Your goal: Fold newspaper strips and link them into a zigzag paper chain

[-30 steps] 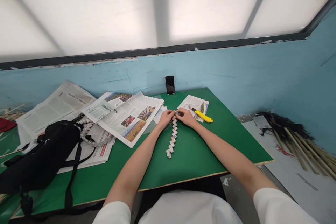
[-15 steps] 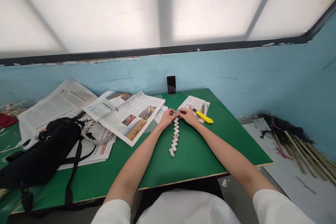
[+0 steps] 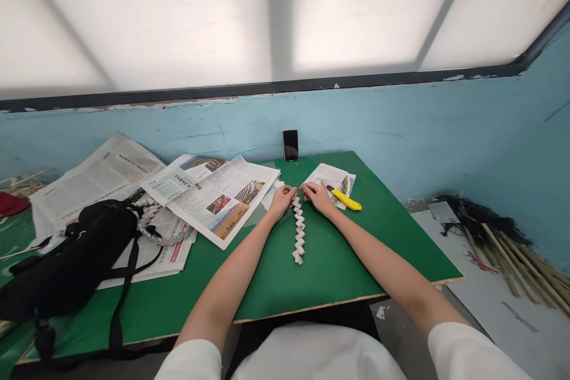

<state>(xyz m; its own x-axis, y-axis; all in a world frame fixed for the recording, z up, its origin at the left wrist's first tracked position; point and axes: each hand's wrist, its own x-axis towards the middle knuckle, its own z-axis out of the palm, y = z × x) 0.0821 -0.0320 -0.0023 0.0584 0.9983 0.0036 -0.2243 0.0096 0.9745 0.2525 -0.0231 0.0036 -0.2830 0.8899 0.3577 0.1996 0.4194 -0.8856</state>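
A zigzag chain of folded paper [image 3: 300, 230] runs from my fingertips down toward the near side of the green table [image 3: 267, 303]. The fingers of my left hand [image 3: 282, 200] are closed in a pinch at the chain's far end. My right hand [image 3: 317, 198] is just to the right, a small gap between the two sets of fingertips. Its thumb and fingers are pressed together; anything between them is too small to make out. Close by my right hand lies a yellow utility knife [image 3: 346, 199] on small newspaper pieces [image 3: 328, 174].
Large newspaper sheets [image 3: 218, 196] spread over the left of the table. A black bag [image 3: 75, 255] with straps lies on the left side. Against the blue wall leans a phone [image 3: 291, 145]. Bamboo sticks [image 3: 512, 255] lie on the right, beyond the table edge.
My hands have moved slightly apart at the fingertips. The near end of the paper chain has swung a little to the right.
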